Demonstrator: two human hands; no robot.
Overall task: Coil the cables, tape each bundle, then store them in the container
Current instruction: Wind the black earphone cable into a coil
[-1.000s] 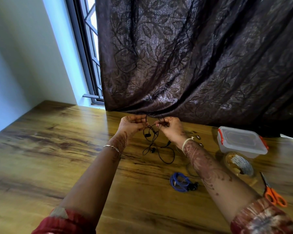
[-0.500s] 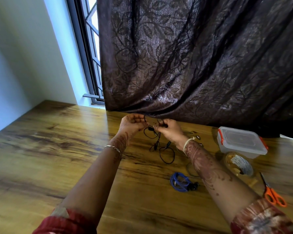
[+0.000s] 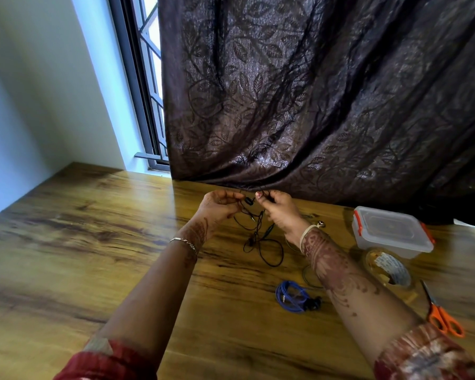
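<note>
black earphone cable: top end pinched between left grip and right grip, fingers of both curled, raised over far bench; loose loops trailing onto wood. blue cable coil: flat, nearer. lidded plastic container, tape roll, orange scissors: at right.

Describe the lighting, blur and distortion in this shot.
Head view: daylight enters through the window at upper left; the dark curtain covers the rest and shows sheen on its folds; the wide lens tilts the window frame; the black cable is thin but sharp enough to follow.
</note>
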